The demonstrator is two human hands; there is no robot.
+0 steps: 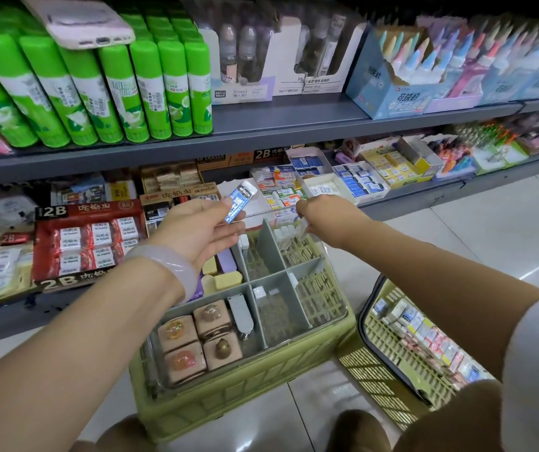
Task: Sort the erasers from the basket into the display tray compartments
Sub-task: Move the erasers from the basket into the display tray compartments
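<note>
A clear display tray (314, 324) with grey dividers rests on an upturned green crate (229, 409). My left hand (199, 230) pinches a blue-sleeved white eraser (239, 201), lifted above the tray's far left side. My right hand (320, 215) holds a small white eraser (304, 227) at the tray's far right compartment, where a few white erasers (284, 234) stand. Cake-shaped erasers (198, 340) fill the near left compartment; yellow and purple erasers (221, 272) lie in the one behind. The yellow basket (402, 350) of boxed erasers sits on the floor at right.
Shelves run behind the tray: green glue sticks (98, 89) and a phone (82, 24) on top, red 2B eraser boxes (88, 243) and open cartons of erasers (343, 181) below. My knees show at the bottom edge. Tiled floor stretches to the right.
</note>
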